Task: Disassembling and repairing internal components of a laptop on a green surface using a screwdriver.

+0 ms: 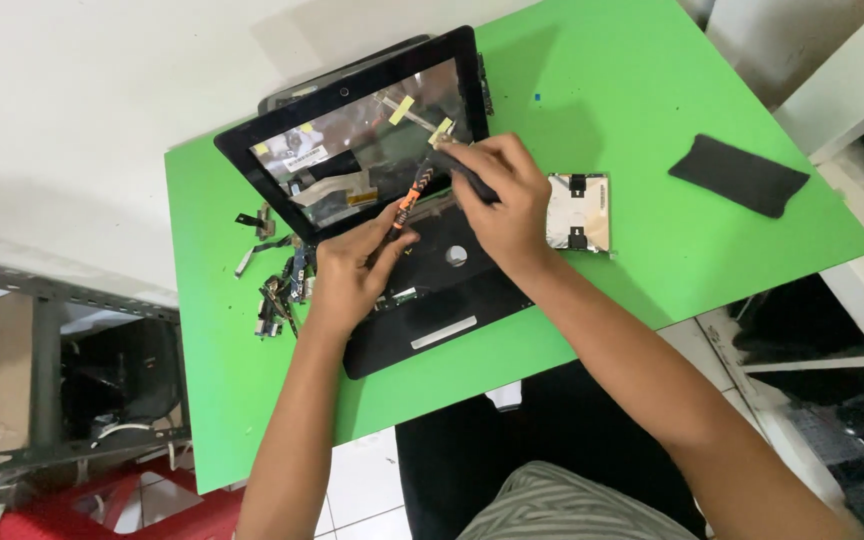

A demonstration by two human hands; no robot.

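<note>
On the green table [652, 120] we work a half-stripped black laptop [422, 290]: our left hand [352, 270] pinches an orange-banded tool [410, 195], our right hand [502, 195] grips a dark tool [467, 175]. Removed parts [272, 280] lie alongside; the screen frame [352, 130] remains attached.

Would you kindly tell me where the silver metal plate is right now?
The silver metal plate lies flat on the green table, just right of the right hand.

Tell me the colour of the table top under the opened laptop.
Bright green table top, shown best in the head view.
</note>
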